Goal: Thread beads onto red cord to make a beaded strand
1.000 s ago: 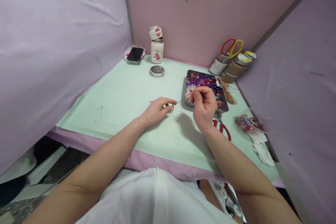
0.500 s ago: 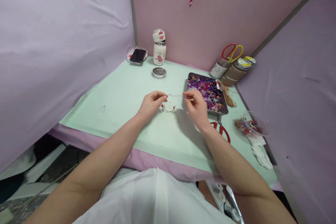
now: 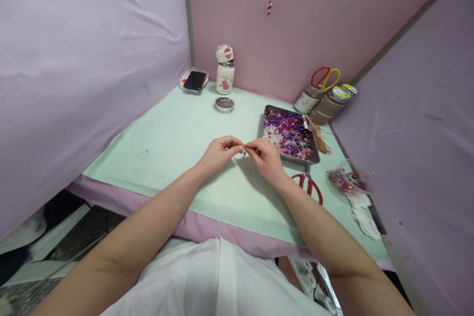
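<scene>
Barely visible, thin red beaded cord (image 3: 241, 156)

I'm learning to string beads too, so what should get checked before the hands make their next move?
1. Left hand and right hand both pinch the red cord: ok.
2. Cord ends between the fingertips: too small to see, cannot tell.
3. Beads staying put on the cord: cannot tell.
4. Bead tray sits flat on the table, just beside the right hand: ok.
5. Red scissors lie on the table near the right wrist, in nobody's grip: ok.
</scene>
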A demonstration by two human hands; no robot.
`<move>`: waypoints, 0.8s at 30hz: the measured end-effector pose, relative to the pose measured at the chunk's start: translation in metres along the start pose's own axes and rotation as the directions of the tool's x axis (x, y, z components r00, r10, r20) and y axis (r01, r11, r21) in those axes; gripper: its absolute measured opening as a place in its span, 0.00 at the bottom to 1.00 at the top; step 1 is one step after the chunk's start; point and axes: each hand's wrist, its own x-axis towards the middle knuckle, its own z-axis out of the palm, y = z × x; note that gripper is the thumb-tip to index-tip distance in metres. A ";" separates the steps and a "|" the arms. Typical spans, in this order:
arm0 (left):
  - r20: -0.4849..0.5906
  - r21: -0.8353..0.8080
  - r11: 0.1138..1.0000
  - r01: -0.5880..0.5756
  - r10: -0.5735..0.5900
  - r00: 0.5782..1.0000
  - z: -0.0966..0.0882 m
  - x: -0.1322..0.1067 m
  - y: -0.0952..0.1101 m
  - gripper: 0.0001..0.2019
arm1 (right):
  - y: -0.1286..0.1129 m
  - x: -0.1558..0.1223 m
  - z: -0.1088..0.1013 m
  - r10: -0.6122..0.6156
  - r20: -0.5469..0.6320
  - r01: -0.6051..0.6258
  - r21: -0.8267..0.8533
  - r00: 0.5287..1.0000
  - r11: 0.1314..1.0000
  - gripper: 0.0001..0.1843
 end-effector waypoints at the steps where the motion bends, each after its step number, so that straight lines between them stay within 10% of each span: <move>1: 0.015 -0.007 1.000 0.004 -0.004 1.000 0.000 0.000 -0.001 0.08 | 0.000 0.000 0.000 0.022 -0.020 -0.021 0.023 1.000 1.000 0.06; 11: 0.051 0.087 0.994 0.059 -0.063 0.997 0.001 0.002 -0.013 0.08 | -0.002 -0.002 0.003 0.290 -0.161 -0.209 0.390 0.943 0.897 0.08; 18: -0.008 -0.093 0.982 0.163 -0.165 0.986 0.002 0.002 -0.010 0.11 | -0.009 0.001 0.010 0.538 0.219 -0.485 0.765 0.814 0.424 0.10; 24: -0.023 -0.176 0.956 0.233 -0.241 0.970 0.001 0.002 -0.009 0.14 | -0.011 0.001 0.007 0.572 0.358 -0.560 0.798 0.738 0.224 0.11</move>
